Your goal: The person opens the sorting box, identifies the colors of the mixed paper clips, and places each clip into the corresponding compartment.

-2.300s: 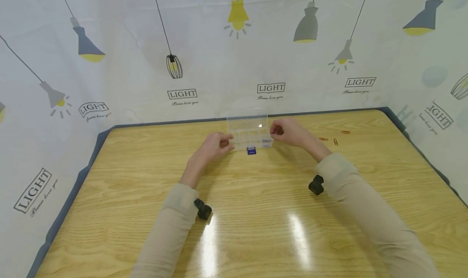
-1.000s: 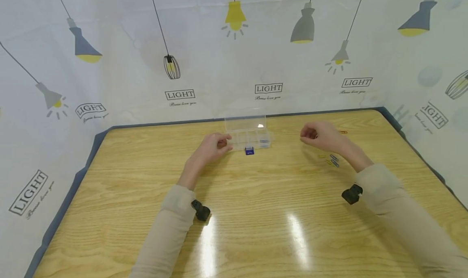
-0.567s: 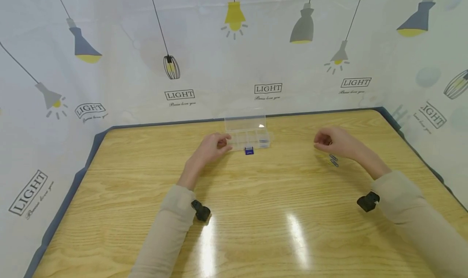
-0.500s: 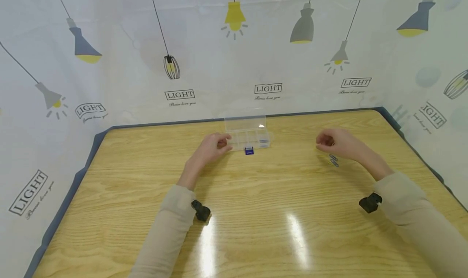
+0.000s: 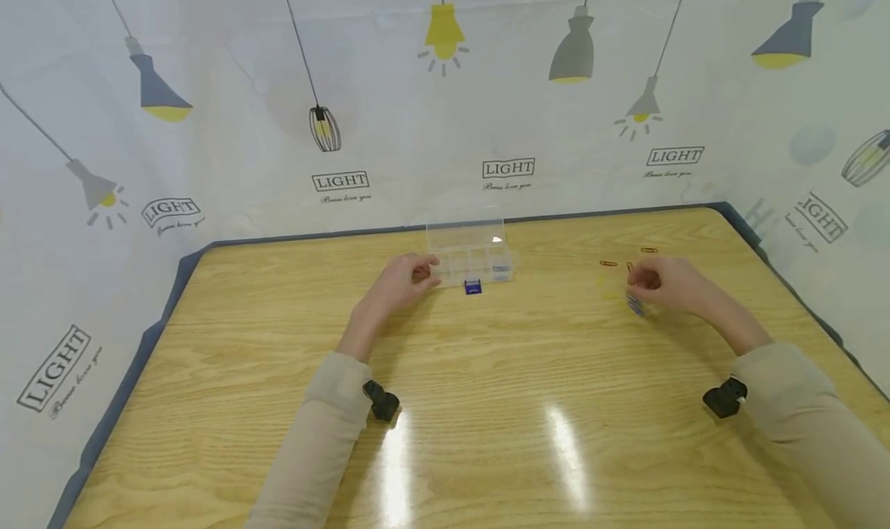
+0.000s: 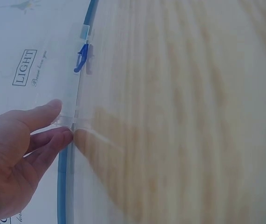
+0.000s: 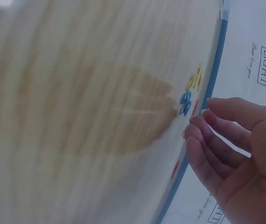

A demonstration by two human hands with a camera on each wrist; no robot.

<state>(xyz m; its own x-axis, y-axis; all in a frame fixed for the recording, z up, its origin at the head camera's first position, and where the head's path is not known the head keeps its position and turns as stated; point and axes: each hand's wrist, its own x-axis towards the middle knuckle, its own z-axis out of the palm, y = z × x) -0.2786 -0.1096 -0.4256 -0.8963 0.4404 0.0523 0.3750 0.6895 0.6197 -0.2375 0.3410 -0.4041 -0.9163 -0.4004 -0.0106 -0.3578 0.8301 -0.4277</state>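
Observation:
A clear plastic compartment box [image 5: 459, 265] stands with its lid [image 5: 466, 234] raised at the back of the table. My left hand [image 5: 402, 282] holds the box's left end between thumb and fingers. The box's blue latch [image 5: 473, 286] hangs at its front. Bluish items lie in the rightmost compartment, too small to tell apart. To the right, my right hand [image 5: 667, 283] hovers just above blue paper clips [image 5: 634, 305], its fingers loosely bent. No clip shows between those fingertips in the right wrist view. Yellow paper clips [image 7: 194, 80] lie beside the blue ones.
Red paper clips [image 5: 608, 263] lie behind the blue and yellow ones, one partly hidden by the right hand. The wooden table [image 5: 473, 405] ends at a dark blue edge against a lamp-printed backdrop [image 5: 389, 73].
My right hand has moved from the box's right end rightward over the table to the blue paper clips. The red clips show again. My left hand stays at the box.

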